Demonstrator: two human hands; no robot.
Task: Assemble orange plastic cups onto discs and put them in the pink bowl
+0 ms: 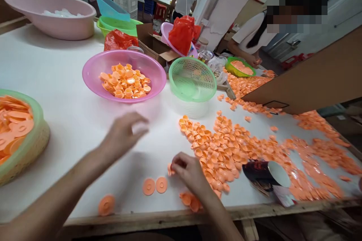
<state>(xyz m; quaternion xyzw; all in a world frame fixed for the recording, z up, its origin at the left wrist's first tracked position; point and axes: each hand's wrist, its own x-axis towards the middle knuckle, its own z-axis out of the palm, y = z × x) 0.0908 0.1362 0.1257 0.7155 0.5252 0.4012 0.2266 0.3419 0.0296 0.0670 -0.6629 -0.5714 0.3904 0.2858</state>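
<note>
My left hand hovers over the white table in front of the pink basin, its thumb and fingers apart with nothing between them. With thumb and forefinger, my right hand pinches a small orange plastic piece, partly hidden by the fingertips. Two flat orange discs lie side by side just left of it. Another orange disc rests near the table's front edge. Beyond my right hand spreads a pile of orange cup-shaped pieces; a few more sit under my right wrist. Similar cups fill the pink basin's bottom.
A green basket of orange discs stands at the left. Behind are a green colander, a pale pink tub and red bags. A dark cup lies on its side at right. A co-worker sits beyond a cardboard panel.
</note>
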